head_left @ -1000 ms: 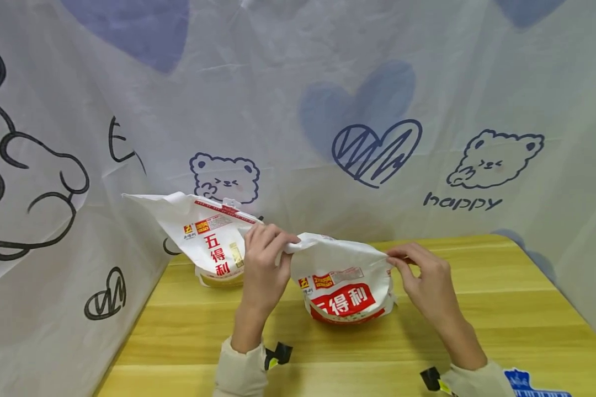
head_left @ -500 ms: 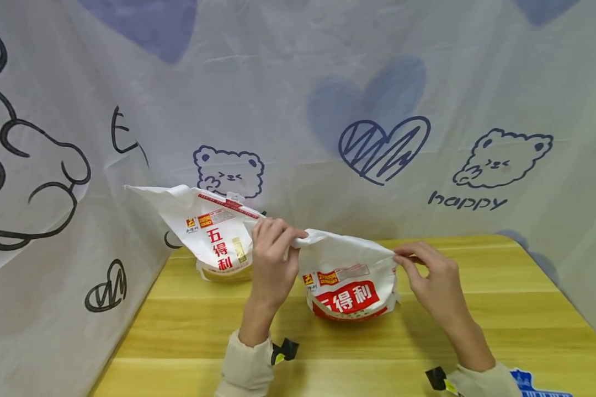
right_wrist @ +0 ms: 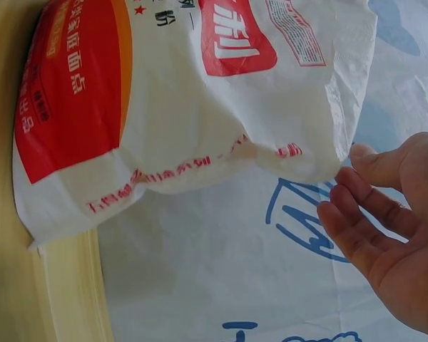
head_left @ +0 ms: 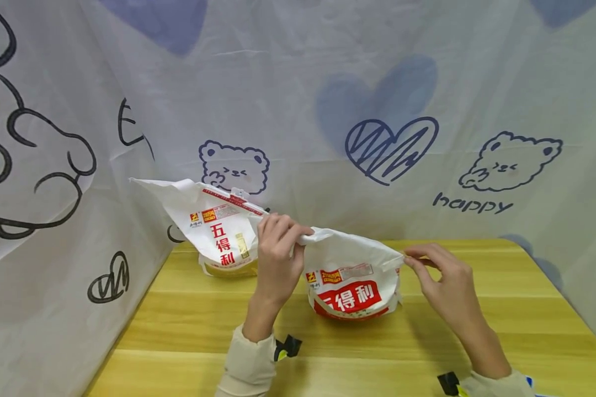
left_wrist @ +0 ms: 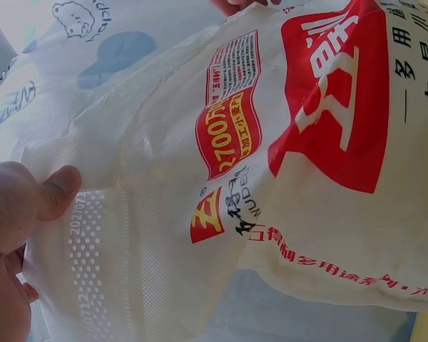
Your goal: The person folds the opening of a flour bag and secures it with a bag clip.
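A white flour bag [head_left: 347, 251] with red print stands on the table in front of me, its upper part drawn up into a flat edge. At the left end of that edge, my left hand [head_left: 280, 259] grips the material, the thumb [left_wrist: 62, 191] pressed on the near face in the left wrist view. My right hand [head_left: 447, 284] pinches the right top corner between thumb and fingertips; the right wrist view shows the other fingers [right_wrist: 349, 231] loosely bent below it. Behind my left hand a second flour bag [head_left: 179, 201] leans left, a red strip [head_left: 233, 202] along its top edge.
The wooden table [head_left: 338, 366] meets a white printed cloth [head_left: 298, 182] at the back and the left side. A blue object [head_left: 529, 381] shows just past the right sleeve, mostly hidden by it. Black straps with small devices [head_left: 290, 346] sit on both wrists.
Both hands have shifted slightly right with the bag's top edge, keeping their hold. The head view has tilted a little. The blue object is now mostly covered by the right sleeve.
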The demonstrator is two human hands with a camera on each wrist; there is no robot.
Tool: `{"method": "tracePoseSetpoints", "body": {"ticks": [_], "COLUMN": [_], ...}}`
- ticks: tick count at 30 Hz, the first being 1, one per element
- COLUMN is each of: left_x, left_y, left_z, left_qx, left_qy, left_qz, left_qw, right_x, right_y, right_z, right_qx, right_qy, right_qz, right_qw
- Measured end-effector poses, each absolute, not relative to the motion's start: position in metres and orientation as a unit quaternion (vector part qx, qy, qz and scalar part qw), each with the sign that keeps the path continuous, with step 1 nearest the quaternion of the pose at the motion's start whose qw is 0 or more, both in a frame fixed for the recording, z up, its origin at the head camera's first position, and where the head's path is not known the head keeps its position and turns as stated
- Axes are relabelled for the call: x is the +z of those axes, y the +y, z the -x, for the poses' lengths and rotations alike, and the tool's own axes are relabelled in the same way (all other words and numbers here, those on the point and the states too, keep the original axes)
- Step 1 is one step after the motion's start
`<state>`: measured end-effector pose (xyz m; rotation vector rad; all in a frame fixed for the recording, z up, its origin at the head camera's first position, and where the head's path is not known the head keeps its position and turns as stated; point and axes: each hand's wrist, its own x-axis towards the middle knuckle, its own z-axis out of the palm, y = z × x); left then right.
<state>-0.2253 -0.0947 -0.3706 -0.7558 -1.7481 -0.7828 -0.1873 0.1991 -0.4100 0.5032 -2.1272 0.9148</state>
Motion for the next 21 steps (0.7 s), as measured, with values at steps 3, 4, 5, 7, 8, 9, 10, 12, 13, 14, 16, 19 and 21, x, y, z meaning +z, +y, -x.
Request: {"method": "tracePoseSetpoints", "body": {"ticks": [3, 4, 5, 7, 8, 9, 10, 12, 13, 14, 16, 19, 21], "left_x": [-0.370, -0.370, -0.370, -0.370, -0.369, -0.369, -0.369, -0.370, -0.370, -0.370, -0.371, -0.371, -0.371], "left_y": [-0.096, -0.096, -0.096, -0.096, -0.096, -0.096, -0.096, -0.096, -0.096, -0.096, -0.096, -0.095, -0.095], "left_z": [0.225, 0.225, 0.225, 0.224, 0.224, 0.224, 0.224, 0.225, 0.225, 0.225, 0.226, 0.226, 0.225], "left_qx": [-0.323, -0.323, -0.321, -0.319, -0.318, -0.317, -0.317, -0.315, -0.315, -0.315, -0.313, -0.313, -0.312], "left_qy": [-0.727, -0.727, -0.727, -0.728, -0.728, -0.729, -0.729, -0.731, -0.732, -0.732, -0.733, -0.734, -0.735], "left_qz": [0.313, 0.313, 0.312, 0.311, 0.311, 0.311, 0.311, 0.311, 0.311, 0.311, 0.311, 0.310, 0.308], "left_qw": [0.519, 0.520, 0.520, 0.521, 0.521, 0.521, 0.521, 0.519, 0.518, 0.517, 0.517, 0.517, 0.517], "right_x": [-0.409, -0.408, -0.409, -0.409, -0.409, -0.410, -0.410, -0.411, -0.411, -0.412, -0.414, -0.420, -0.424], "right_y": [0.202, 0.204, 0.205, 0.208, 0.209, 0.211, 0.213, 0.215, 0.217, 0.218, 0.221, 0.226, 0.230], "right_z": [0.185, 0.185, 0.184, 0.183, 0.183, 0.182, 0.182, 0.180, 0.179, 0.179, 0.177, 0.173, 0.172], "right_qx": [0.350, 0.347, 0.344, 0.340, 0.337, 0.335, 0.334, 0.330, 0.327, 0.325, 0.318, 0.303, 0.293], "right_qy": [-0.835, -0.837, -0.837, -0.839, -0.839, -0.840, -0.841, -0.844, -0.846, -0.848, -0.853, -0.860, -0.865], "right_qz": [-0.200, -0.201, -0.202, -0.205, -0.205, -0.206, -0.207, -0.206, -0.205, -0.204, -0.204, -0.207, -0.210], "right_qw": [0.374, 0.373, 0.373, 0.373, 0.374, 0.374, 0.373, 0.369, 0.367, 0.365, 0.361, 0.356, 0.350]}}
